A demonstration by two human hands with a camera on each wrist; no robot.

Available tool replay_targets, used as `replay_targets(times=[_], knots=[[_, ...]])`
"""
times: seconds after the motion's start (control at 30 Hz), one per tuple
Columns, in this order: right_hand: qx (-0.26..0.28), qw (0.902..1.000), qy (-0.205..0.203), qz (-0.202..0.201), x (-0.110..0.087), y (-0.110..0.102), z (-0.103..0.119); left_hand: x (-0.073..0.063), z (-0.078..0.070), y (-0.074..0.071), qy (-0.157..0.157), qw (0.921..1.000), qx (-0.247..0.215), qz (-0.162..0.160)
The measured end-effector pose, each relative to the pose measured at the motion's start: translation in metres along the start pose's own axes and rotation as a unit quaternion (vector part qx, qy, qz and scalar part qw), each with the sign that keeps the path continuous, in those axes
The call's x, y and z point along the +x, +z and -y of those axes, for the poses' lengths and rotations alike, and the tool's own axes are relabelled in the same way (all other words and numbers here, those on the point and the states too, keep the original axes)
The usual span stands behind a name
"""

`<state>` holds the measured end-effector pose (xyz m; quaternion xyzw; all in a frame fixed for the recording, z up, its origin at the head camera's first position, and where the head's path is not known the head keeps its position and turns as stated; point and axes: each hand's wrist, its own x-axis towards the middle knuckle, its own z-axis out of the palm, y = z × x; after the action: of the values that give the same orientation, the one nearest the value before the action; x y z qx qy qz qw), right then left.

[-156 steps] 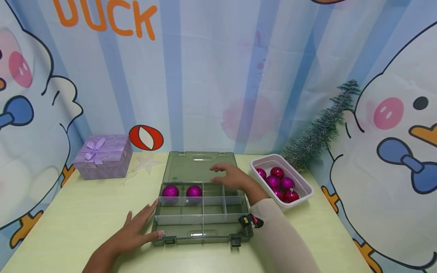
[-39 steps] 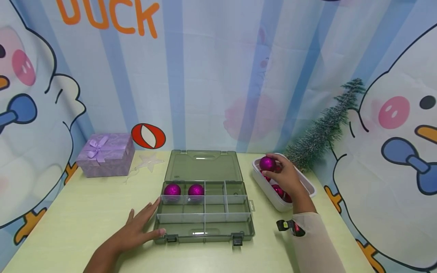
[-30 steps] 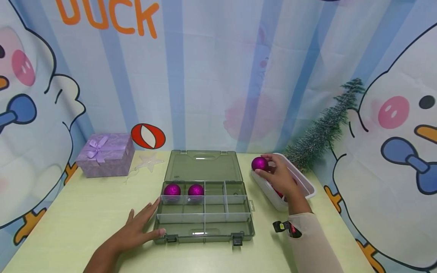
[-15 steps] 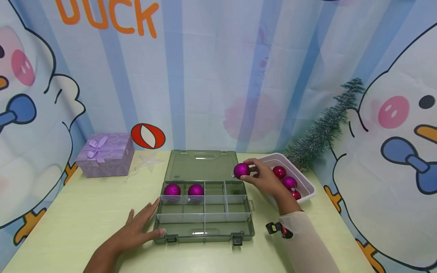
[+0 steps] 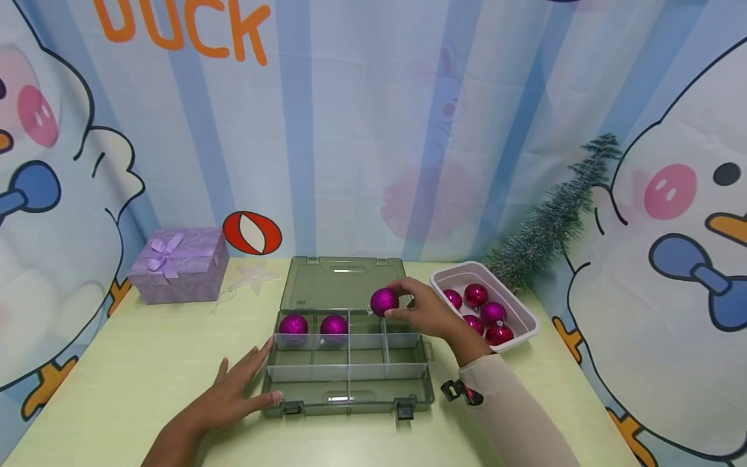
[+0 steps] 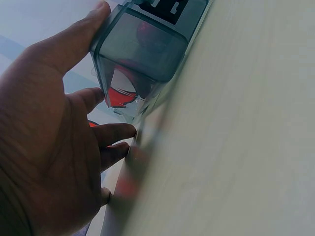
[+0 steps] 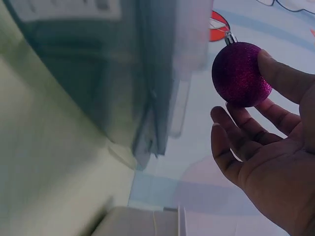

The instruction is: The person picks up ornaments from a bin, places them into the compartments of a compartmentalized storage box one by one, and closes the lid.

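My right hand (image 5: pixel 425 308) pinches a glittery purple Christmas bauble (image 5: pixel 384 302) between thumb and fingers, above the back row of a green see-through compartment box (image 5: pixel 347 392). In the right wrist view the bauble (image 7: pixel 241 73) shows its silver cap and wire loop. Two more glitter baubles, one at the left end (image 5: pixel 293 325) and one beside it (image 5: pixel 334 325), sit in the back row's left compartments. My left hand (image 5: pixel 224 395) lies with spread fingers against the box's left side, thumb at its front corner; the left wrist view shows the thumb and fingertips at the box wall (image 6: pixel 142 44).
A white tub (image 5: pixel 513 301) with several red and purple baubles stands right of the box. The box lid (image 5: pixel 344 282) lies folded back. Behind are a purple gift box (image 5: pixel 177 266), a clear star (image 5: pixel 255 277) and a small frosted tree (image 5: pixel 554 214).
My right hand has lifted a purple glitter bauble out of the white tub and carried it left over the box's back row. The left hand stays at the box's side.
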<state>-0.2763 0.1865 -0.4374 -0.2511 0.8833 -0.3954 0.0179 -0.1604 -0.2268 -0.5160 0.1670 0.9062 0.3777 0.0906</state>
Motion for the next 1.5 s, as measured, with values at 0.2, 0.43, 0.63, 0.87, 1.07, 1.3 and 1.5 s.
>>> replay_targets(times=[0.2, 0.43, 0.63, 0.87, 1.07, 1.3, 1.5], knots=[[0.0, 0.9999, -0.003, 0.014, 0.003, 0.01, 0.004, -0.002, -0.001, -0.001, 0.011, 0.9999, -0.005, -0.01], [0.009, 0.9997, 0.011, 0.022, 0.006, 0.019, 0.007, -0.001, 0.001, -0.001, 0.015, 0.9998, -0.007, -0.011], [-0.02, 0.9993, -0.014, 0.027, 0.009, 0.027, 0.0, -0.001, 0.0, -0.002, 0.012, 0.9998, -0.009, -0.009], [-0.034, 0.9989, -0.015, 0.027, 0.01, 0.033, -0.005, -0.001, -0.002, -0.002, 0.015, 0.9998, -0.008, -0.012], [-0.04, 0.9985, -0.011, 0.034, 0.01, 0.037, -0.007, 0.0, 0.0, -0.002, 0.017, 0.9998, -0.003, -0.014], [-0.054, 0.9974, -0.001, 0.048, 0.008, 0.042, -0.013, 0.0, 0.001, -0.001, 0.014, 0.9998, -0.004, -0.01], [-0.042, 0.9973, 0.012, 0.059, 0.006, 0.042, -0.013, 0.0, 0.002, 0.0, 0.01, 0.9999, -0.004, -0.005]])
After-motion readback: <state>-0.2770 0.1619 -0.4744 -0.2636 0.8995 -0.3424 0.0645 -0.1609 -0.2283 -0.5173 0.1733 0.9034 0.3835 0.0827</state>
